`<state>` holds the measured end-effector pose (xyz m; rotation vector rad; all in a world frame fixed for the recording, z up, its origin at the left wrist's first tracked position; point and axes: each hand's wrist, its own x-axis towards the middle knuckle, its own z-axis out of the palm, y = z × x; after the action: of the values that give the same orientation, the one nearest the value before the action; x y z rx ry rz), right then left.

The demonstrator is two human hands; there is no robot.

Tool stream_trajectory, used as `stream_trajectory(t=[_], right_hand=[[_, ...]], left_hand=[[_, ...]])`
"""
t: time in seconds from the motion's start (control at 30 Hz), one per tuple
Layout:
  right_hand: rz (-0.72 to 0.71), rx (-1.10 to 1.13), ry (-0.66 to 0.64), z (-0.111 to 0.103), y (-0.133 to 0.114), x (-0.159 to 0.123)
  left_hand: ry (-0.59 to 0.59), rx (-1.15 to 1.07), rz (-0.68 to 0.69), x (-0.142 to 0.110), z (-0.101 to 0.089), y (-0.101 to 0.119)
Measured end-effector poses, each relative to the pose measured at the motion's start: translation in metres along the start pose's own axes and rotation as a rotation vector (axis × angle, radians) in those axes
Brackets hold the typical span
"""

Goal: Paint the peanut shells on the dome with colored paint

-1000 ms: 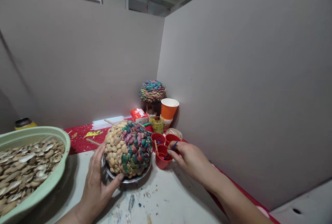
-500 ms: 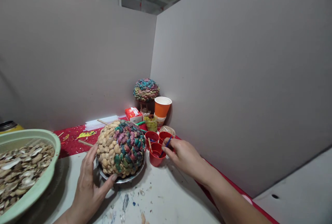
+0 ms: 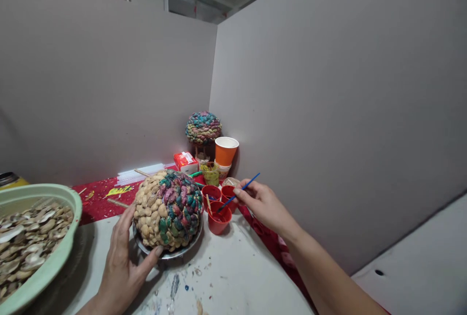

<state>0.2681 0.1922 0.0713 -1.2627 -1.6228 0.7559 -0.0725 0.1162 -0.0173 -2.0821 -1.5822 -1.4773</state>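
A dome covered in nutshells point(image 3: 168, 210) rests in a shallow metal bowl point(image 3: 175, 256). Its right part is painted teal, green and purple, while the left part is bare tan. My left hand point(image 3: 126, 261) is spread against the dome's left and near side, thumb at the bowl's rim. My right hand point(image 3: 260, 204) pinches a blue paintbrush point(image 3: 250, 181), its tip inside the front red cup point(image 3: 219, 226). A wooden stick leans in that cup. Two more red cups, one at the back left point(image 3: 211, 191) and one partly behind my fingers point(image 3: 227, 191), stand close behind.
At left is a green basket point(image 3: 75, 208) of empty shells. Behind the dome are a red tissue pack point(image 3: 185, 161), a tub of yellow-green stuff point(image 3: 210, 175), stacked orange paper cups point(image 3: 225, 152) and a finished-looking painted dome point(image 3: 203, 127). Grey panels point(image 3: 310, 86) enclose the table.
My right hand has lifted and drawn back to the right, tilting the brush so its handle leans further right. My left hand stays on the dome. The view has turned slightly right.
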Motion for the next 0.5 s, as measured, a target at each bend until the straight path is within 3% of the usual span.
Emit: stream_trajectory(t=[0.27,0.5], right_hand=[[0.096,0.288,0.107,-0.008,0.0,0.008],[0.062,0.521,0.188,-0.005,-0.013,-0.002]], left_hand=[[-0.016,-0.009,-0.02,0.001,0.001,-0.002],[-0.007,-0.01,-0.002,0.001,0.0,0.003]])
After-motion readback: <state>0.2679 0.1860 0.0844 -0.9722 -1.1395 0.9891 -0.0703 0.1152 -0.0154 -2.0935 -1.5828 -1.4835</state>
